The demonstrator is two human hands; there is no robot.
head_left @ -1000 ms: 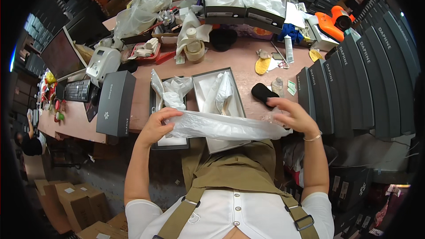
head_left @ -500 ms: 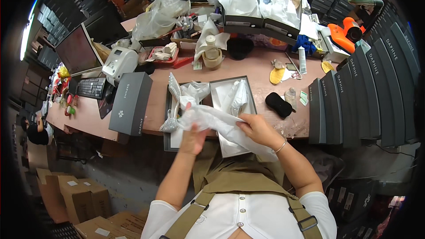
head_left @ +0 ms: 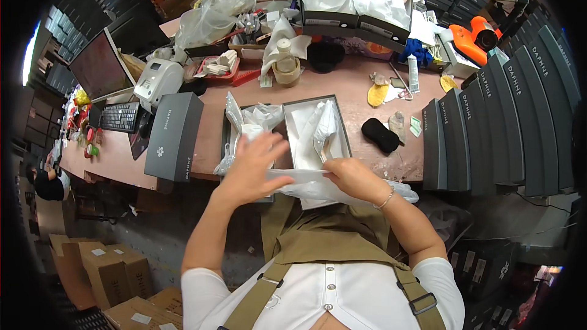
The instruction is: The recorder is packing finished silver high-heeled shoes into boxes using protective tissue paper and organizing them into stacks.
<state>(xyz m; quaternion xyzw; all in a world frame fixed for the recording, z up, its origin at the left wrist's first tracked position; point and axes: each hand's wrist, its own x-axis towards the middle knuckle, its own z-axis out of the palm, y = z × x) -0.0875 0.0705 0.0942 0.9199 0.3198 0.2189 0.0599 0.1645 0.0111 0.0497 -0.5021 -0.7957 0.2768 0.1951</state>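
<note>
My right hand (head_left: 356, 178) pinches a thin white sheet of wrapping tissue (head_left: 318, 190), which stretches in front of my body. My left hand (head_left: 255, 165) is open, fingers spread, above the left half of the shoebox; its thumb is close to the tissue, and whether they touch I cannot tell. In the open grey shoebox (head_left: 348, 140), a sparkly silver shoe (head_left: 233, 113) stands on the left beside crumpled white paper (head_left: 264, 116). Another shoe (head_left: 324, 134), partly covered in white paper, rests in the white-lined right half. My left hand hides part of the left shoe.
A closed grey shoebox (head_left: 174, 137) stands left of the open one. Upright grey boxes (head_left: 483, 134) line the right side. A black eye-mask-shaped item (head_left: 380, 135), a tape roll (head_left: 286, 76), a label printer (head_left: 158, 84) and an orange tool (head_left: 468, 46) are on the table (head_left: 244, 88).
My left hand has let go of the tissue, opened and moved up over the box. The sheet has dropped lower toward my body, still held by my right hand.
</note>
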